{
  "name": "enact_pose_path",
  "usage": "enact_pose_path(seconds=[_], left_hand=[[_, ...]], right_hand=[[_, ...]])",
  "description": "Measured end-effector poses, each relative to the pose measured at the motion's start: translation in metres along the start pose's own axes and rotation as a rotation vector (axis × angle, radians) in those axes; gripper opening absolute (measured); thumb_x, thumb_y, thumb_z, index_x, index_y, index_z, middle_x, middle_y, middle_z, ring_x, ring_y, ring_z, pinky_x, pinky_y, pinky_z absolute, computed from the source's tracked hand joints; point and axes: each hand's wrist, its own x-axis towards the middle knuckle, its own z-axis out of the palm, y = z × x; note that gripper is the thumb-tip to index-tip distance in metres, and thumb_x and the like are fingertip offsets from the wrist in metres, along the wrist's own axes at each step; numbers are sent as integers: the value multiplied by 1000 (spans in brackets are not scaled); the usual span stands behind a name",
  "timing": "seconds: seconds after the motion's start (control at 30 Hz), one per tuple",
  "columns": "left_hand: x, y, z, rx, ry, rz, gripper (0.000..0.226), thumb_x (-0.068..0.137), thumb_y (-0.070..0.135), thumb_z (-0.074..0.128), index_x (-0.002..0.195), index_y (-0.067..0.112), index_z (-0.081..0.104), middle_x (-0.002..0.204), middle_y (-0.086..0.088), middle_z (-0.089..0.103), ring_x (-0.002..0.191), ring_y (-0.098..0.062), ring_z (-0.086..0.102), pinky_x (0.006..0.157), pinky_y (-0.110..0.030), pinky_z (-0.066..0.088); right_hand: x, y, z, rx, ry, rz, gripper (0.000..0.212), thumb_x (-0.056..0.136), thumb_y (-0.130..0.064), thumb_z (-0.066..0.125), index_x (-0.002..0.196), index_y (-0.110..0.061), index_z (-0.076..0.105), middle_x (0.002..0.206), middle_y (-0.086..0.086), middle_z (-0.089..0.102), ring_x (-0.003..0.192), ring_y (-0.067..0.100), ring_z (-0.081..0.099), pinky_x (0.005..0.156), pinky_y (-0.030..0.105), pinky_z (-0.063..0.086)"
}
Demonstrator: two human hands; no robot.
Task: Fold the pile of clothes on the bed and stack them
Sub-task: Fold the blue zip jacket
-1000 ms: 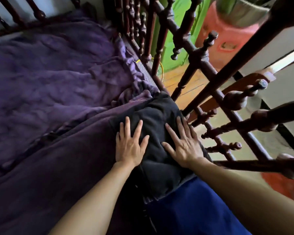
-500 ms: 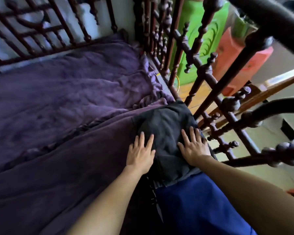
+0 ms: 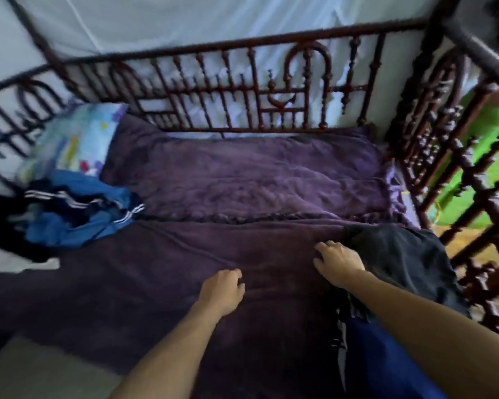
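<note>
A folded black garment (image 3: 401,254) lies at the bed's right edge, on top of a folded blue one (image 3: 386,361). My right hand (image 3: 339,262) hovers at the black garment's left edge, fingers loosely curled, holding nothing. My left hand (image 3: 222,290) is over the purple blanket (image 3: 242,182) to the left of it, fingers also loosely curled and empty. A loose pile of blue and dark clothes with white stripes (image 3: 72,208) lies at the far left of the bed. The frame is blurred.
A dark red carved wooden railing (image 3: 242,90) runs along the back and right side of the bed. A pale patterned pillow (image 3: 72,139) sits at the back left. Green and orange things show beyond the right rail.
Both hands have lifted off the folded black garment and moved left. The view has swung left, bringing the clothes pile and pillow into sight.
</note>
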Motion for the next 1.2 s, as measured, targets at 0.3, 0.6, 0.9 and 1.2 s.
enact_pose_path(seconds=[0.3, 0.6, 0.9, 1.2], left_hand=[[-132, -212, -64, -90, 181, -305, 22, 92, 35, 49, 103, 21, 61, 106, -3, 67, 101, -26, 63, 81, -35, 48], [-227, -441, -111, -134, 301, -462, 28, 88, 36, 53, 109, 21, 64, 112, -2, 68, 106, -25, 62, 88, -34, 50], [-218, -571, -130, -184, 252, -482, 29, 92, 34, 51, 115, 20, 62, 114, -2, 66, 106, -22, 61, 89, -32, 48], [-95, -678, -176, -145, 216, -380, 32, 94, 37, 47, 120, 21, 57, 123, 0, 58, 114, -20, 54, 86, -30, 41]], right_hand=[[22, -256, -16, -35, 6, -433, 44, 94, -42, 47, 134, -24, 47, 131, 0, 56, 111, 25, 58, 85, 37, 50], [19, -519, 20, 21, 8, -611, 47, 92, -43, 49, 136, -26, 45, 131, 0, 56, 114, 26, 57, 87, 36, 48], [64, -643, 37, 19, -8, -631, 41, 92, -42, 50, 129, -26, 49, 123, 0, 60, 108, 25, 59, 84, 35, 48], [199, -704, 62, 89, -44, -444, 33, 89, -40, 50, 119, -27, 52, 114, 2, 65, 102, 26, 61, 70, 31, 40]])
